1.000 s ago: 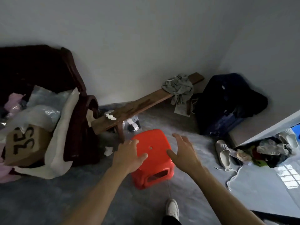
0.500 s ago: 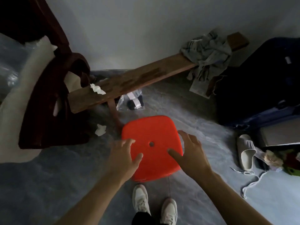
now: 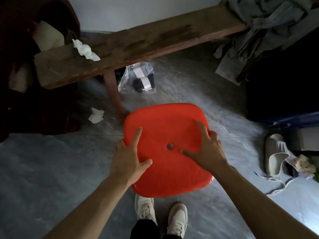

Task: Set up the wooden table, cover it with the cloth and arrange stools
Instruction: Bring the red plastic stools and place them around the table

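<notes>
— two hands on the red stool (image 3: pixel 165 150), which stands just in front of our shoes (image 3: pixel 161 216), near the leg of the wooden bench (image 3: pixel 138 44). why spread like that?

— we judge it's to lift it by its sides. our left hand (image 3: pixel 128 159) lies over the stool's left edge, fingers splayed wide, thumb on top. our right hand (image 3: pixel 206 149) lies flat, some fingers curling over the right rim. neither has closed on it.

— what does it look like?

— smooth, glossy plastic; a rounded square seat, with a small hole near the middle. the bench behind is rough, stained wood, with grey cloth (image 3: pixel 269 23) heaped on its end.
</notes>
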Action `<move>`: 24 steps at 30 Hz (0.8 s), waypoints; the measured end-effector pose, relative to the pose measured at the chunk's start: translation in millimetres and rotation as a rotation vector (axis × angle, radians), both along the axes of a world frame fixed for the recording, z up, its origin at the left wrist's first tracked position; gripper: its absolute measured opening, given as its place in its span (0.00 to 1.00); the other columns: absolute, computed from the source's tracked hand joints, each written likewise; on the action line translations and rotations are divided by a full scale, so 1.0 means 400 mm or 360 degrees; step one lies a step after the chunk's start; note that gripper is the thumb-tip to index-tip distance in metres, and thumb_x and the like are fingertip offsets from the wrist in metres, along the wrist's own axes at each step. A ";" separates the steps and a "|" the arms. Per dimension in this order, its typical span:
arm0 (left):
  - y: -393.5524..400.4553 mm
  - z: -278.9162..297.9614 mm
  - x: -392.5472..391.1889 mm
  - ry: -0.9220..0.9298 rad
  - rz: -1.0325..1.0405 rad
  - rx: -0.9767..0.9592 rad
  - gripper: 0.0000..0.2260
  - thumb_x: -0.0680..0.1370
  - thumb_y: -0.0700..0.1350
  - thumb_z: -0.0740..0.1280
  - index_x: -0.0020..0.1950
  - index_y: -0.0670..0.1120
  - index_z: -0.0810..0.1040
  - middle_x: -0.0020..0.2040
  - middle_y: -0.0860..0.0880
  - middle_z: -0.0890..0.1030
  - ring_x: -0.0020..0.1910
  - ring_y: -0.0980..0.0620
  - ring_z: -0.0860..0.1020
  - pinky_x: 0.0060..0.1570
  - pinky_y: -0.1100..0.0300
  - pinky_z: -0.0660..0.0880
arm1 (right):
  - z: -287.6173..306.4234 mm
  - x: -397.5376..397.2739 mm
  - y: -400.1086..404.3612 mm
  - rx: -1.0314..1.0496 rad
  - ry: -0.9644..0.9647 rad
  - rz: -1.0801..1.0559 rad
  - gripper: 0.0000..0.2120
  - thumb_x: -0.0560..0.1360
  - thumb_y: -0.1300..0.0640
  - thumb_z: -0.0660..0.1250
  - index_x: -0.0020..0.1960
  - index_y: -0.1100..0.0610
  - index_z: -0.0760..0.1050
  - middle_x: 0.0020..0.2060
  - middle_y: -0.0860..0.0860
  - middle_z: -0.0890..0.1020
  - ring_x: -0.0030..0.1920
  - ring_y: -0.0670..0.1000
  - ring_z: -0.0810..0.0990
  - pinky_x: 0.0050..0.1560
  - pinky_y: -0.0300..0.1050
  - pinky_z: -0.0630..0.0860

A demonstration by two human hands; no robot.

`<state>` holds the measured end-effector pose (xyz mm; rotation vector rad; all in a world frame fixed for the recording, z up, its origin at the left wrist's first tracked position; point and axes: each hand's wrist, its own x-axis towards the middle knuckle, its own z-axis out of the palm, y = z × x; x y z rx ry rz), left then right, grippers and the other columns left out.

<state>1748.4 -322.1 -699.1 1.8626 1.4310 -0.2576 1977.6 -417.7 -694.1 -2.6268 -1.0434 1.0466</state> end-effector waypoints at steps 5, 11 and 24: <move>-0.006 0.006 0.004 -0.0034 0.0040 -0.0005 0.54 0.64 0.64 0.77 0.75 0.70 0.40 0.66 0.41 0.64 0.63 0.45 0.70 0.62 0.49 0.74 | -0.009 0.006 0.001 -0.0008 0.0028 -0.0016 0.60 0.59 0.33 0.78 0.75 0.31 0.39 0.69 0.61 0.63 0.65 0.67 0.70 0.61 0.64 0.74; -0.020 0.013 0.024 0.0013 0.0141 0.0043 0.56 0.61 0.65 0.78 0.75 0.69 0.41 0.68 0.40 0.64 0.65 0.44 0.69 0.63 0.48 0.73 | -0.007 -0.003 -0.003 0.0053 0.0014 -0.0067 0.58 0.59 0.30 0.76 0.75 0.30 0.40 0.69 0.60 0.64 0.66 0.66 0.68 0.62 0.65 0.72; -0.156 0.404 0.002 -0.0032 0.0416 0.0392 0.42 0.69 0.66 0.71 0.76 0.66 0.52 0.69 0.40 0.67 0.69 0.42 0.64 0.67 0.46 0.67 | 0.342 -0.024 -0.101 0.0212 0.0046 0.0097 0.58 0.59 0.26 0.72 0.77 0.33 0.40 0.65 0.61 0.69 0.63 0.62 0.72 0.61 0.57 0.74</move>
